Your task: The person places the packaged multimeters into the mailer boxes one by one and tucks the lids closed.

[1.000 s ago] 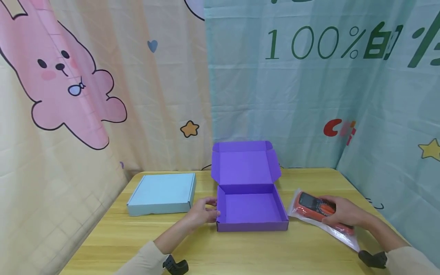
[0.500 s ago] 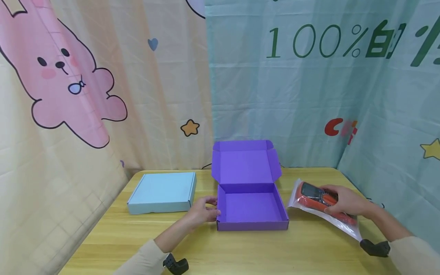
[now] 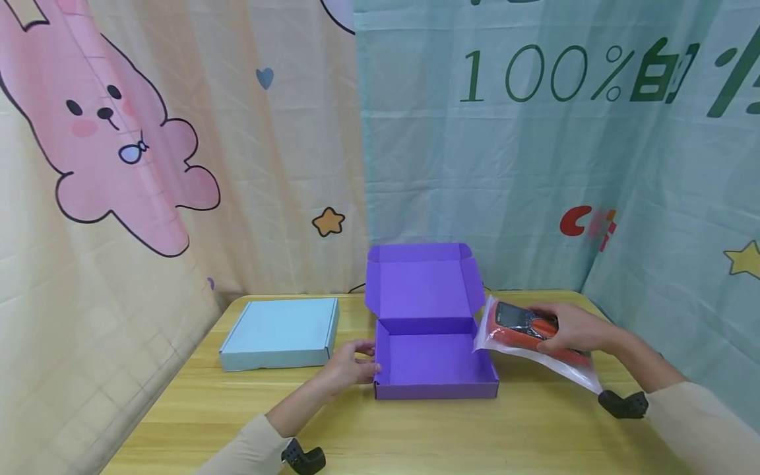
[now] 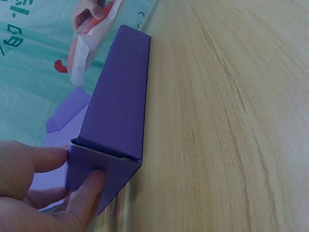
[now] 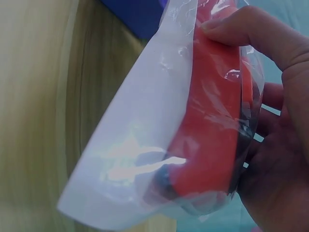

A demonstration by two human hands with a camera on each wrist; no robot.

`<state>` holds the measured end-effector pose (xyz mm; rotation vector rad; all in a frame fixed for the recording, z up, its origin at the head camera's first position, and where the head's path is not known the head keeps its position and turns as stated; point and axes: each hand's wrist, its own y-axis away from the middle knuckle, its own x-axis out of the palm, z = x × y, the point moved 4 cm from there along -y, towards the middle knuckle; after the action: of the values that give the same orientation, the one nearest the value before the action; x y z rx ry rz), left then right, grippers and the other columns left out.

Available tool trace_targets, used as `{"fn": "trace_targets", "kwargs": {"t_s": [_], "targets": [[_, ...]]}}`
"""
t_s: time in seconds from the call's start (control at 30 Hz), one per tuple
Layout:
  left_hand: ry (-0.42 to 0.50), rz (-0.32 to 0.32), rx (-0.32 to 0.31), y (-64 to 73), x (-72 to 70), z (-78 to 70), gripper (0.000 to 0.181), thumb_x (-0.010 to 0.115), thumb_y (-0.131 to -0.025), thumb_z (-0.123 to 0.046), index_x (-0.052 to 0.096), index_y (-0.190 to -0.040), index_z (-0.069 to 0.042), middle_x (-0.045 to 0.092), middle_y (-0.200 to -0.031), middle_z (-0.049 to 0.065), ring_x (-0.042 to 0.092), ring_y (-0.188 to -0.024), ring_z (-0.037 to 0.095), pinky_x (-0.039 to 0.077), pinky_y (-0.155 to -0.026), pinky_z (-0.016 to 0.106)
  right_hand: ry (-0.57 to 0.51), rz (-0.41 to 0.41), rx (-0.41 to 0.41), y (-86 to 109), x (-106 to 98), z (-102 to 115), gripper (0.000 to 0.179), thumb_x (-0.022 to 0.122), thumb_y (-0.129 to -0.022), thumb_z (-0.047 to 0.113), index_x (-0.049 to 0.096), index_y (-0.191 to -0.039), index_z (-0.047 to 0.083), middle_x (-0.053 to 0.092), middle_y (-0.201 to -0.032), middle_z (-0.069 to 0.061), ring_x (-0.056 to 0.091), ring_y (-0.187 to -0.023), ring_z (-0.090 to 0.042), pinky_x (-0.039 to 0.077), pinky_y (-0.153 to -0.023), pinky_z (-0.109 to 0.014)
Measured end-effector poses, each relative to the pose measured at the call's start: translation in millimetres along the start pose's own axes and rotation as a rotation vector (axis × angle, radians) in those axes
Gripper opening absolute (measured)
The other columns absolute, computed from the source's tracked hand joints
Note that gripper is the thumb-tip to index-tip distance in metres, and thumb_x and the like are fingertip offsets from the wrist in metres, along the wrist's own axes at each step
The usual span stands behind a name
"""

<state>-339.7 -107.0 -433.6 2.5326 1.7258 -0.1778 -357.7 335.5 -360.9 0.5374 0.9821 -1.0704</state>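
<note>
The purple cardboard box (image 3: 436, 392) stands on the table with its lid (image 3: 423, 287) raised at the back. At the box's left wall is my left hand (image 3: 351, 364); the left wrist view shows fingers (image 4: 88, 194) on the wall's outer face and a digit at its top edge, holding it. My right hand (image 3: 578, 328) grips a red multimeter (image 3: 515, 338) in a clear plastic bag (image 5: 128, 130), its dark screen and dial facing up. The bagged multimeter is above the table, its left end over the box's right wall. In the right wrist view the thumb presses the multimeter's side.
A closed light-blue box (image 3: 279, 333) lies on the wooden table (image 3: 415, 435) left of the purple one. Printed curtains (image 3: 285, 145) hang behind the table and at both sides. Black wrist cameras (image 3: 622, 404) sit below both hands.
My right hand has lifted the bagged multimeter off the table and carried it leftward to the purple box's right wall. My left hand and both boxes stay where they were.
</note>
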Motion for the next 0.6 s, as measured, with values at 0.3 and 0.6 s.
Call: {"fn": "trace_targets", "kwargs": {"t_s": [0.3,0.6], "targets": [[0.005,-0.005,-0.007,0.7,1.2,-0.1,0.061,0.068,-0.093,0.011,0.039,-0.146,0.018,0.054,-0.125,0.024,0.069,-0.100,0.029,0.061,-0.084,0.040,-0.012,0.048,-0.001,-17.4,5.1,23.4,0.091,0.088,-0.075,0.030,0.048,-0.147,-0.007,0.061,-0.115,-0.006,0.056,-0.099,-0.024,0.051,-0.081,-0.038],[-0.001,-0.004,-0.003,1.1,0.7,-0.5,0.060,0.068,-0.093,0.011,0.041,-0.146,0.017,0.054,-0.125,0.024,0.069,-0.100,0.030,0.061,-0.084,0.041,0.004,0.082,-0.067,-36.7,12.9,44.0,0.089,0.088,-0.075,0.031,0.050,-0.148,-0.003,0.061,-0.114,-0.003,0.056,-0.098,-0.023,0.052,-0.079,-0.036]]}}
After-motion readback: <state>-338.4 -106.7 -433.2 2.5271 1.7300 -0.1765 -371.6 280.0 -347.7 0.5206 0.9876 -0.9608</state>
